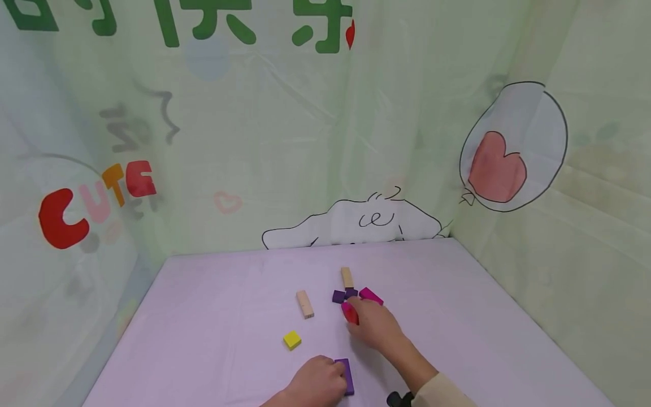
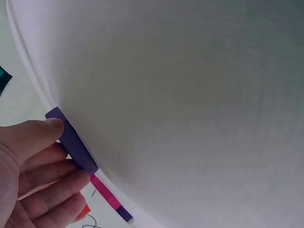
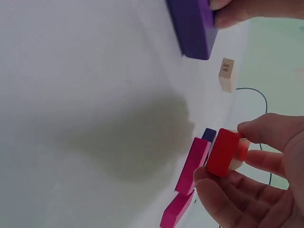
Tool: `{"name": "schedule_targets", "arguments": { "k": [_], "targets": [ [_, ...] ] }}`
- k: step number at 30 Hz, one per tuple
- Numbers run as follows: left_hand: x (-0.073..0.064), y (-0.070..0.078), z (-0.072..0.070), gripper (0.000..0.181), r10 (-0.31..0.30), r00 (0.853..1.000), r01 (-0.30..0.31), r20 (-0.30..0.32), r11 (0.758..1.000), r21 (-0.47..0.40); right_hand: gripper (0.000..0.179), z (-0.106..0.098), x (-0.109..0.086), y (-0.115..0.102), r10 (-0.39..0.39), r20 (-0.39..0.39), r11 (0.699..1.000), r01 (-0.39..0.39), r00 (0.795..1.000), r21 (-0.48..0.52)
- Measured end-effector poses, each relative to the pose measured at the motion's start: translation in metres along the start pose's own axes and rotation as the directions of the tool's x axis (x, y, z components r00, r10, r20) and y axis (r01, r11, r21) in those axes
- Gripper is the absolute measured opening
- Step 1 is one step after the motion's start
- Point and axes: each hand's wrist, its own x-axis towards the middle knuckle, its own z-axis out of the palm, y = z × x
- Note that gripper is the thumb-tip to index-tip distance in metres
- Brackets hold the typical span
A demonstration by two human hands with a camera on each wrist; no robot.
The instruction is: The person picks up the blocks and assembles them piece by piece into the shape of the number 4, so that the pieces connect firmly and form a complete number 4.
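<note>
My left hand pinches a purple rectangular block near the table's front; in the left wrist view, the thumb is on one side of the purple block and the fingers on the other. Farther forward, my right hand pinches a red block, seen between thumb and fingers in the right wrist view. Close by that hand lie a magenta block and two dark purple cubes. Another magenta block is partly hidden by the right hand in the head view.
A plain wooden block lies behind the dark cubes, another wooden block to their left. A yellow block sits ahead of the left hand. Printed curtains enclose the pale table. A black object shows by the right sleeve.
</note>
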Motion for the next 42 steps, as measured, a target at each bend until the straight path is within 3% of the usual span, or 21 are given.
{"name": "schedule_targets", "arguments": {
  "k": [6,18,28,36,42],
  "targets": [
    [-0.001,0.000,0.004,0.028,0.009,0.999,-0.008,-0.032,1.000,0.028,0.037,-0.001,-0.001,-0.010,0.003,0.006,0.998,-0.003,1.000,0.071],
    [0.000,0.000,0.001,0.030,-0.009,1.000,0.009,0.022,1.000,0.010,0.033,0.009,-0.001,-0.015,-0.010,0.065,0.983,-0.002,0.998,0.182],
    [-0.002,0.000,0.004,0.009,0.007,0.996,0.003,-0.089,0.994,0.112,0.029,0.015,-0.003,-0.021,-0.015,0.124,0.970,-0.016,0.992,0.242],
    [-0.001,-0.002,0.002,0.017,-0.021,0.999,0.022,-0.032,0.999,0.046,0.033,0.016,0.000,-0.024,0.013,0.210,0.969,-0.064,0.978,0.238],
    [-0.002,-0.001,0.003,0.020,-0.019,0.999,0.020,-0.029,0.999,0.049,0.032,0.020,0.000,-0.024,0.039,0.257,0.967,-0.101,0.966,0.233]
  ]
}}
